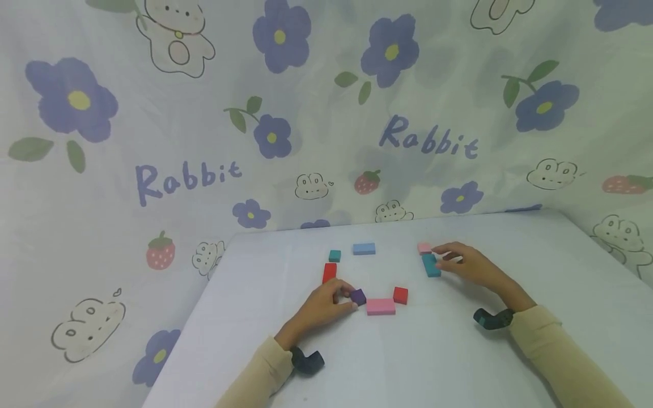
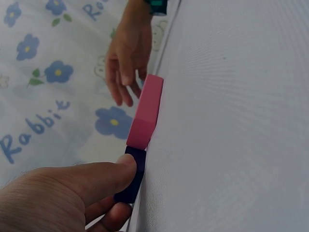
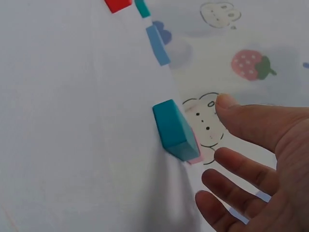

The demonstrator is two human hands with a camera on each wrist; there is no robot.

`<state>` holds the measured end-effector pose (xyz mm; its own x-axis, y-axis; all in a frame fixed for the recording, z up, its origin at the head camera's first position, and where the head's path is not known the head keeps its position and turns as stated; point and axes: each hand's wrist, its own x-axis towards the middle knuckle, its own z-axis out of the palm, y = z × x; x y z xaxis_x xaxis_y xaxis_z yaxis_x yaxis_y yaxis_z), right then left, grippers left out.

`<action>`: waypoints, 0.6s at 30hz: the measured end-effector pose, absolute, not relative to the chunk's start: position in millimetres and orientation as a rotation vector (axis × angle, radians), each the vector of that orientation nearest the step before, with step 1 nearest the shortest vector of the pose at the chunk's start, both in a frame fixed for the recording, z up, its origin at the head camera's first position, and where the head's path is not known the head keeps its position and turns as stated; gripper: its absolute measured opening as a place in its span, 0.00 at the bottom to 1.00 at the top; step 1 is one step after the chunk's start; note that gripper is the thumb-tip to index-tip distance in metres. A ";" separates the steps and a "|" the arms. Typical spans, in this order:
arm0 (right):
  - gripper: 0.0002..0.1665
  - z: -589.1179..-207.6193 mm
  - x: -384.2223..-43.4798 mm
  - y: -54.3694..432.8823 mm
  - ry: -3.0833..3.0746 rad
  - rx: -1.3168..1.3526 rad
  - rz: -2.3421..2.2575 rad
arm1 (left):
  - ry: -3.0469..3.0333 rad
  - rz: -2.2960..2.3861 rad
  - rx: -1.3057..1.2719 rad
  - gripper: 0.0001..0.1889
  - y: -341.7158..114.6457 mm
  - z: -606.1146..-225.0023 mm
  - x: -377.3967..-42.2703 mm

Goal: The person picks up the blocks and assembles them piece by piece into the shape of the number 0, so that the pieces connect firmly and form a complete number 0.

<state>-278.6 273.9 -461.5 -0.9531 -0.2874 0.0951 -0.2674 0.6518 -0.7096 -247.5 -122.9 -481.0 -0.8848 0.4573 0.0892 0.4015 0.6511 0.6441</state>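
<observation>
The left hand (image 1: 322, 305) pinches the purple cube (image 1: 359, 297) against the pink block (image 1: 381, 307), the red cube (image 1: 400, 295) beyond. The right hand (image 1: 471, 266), fingers apart, is beside the teal block (image 1: 431, 266). Surface (image 1: 408, 362) stretches between the sleeves (image 1: 566, 351); the blue block (image 1: 364, 249) lies near the back edge.

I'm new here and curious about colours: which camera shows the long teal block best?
The right wrist view: the long teal block appears largest there, and the right hand doesn't cover it. The head view shows it small, close to that hand. The left wrist view doesn't show it.
</observation>
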 end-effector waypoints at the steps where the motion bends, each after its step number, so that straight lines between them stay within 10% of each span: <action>1: 0.29 -462.5 -278.8 274.0 2.829 -0.481 -1.214 | 2.779 1.057 0.724 0.16 -123.1 -481.6 -247.5; 18: 0.39 -478.6 -282.6 270.9 2.812 -0.420 -1.090 | 2.781 1.061 0.722 0.16 -123.0 -481.5 -247.6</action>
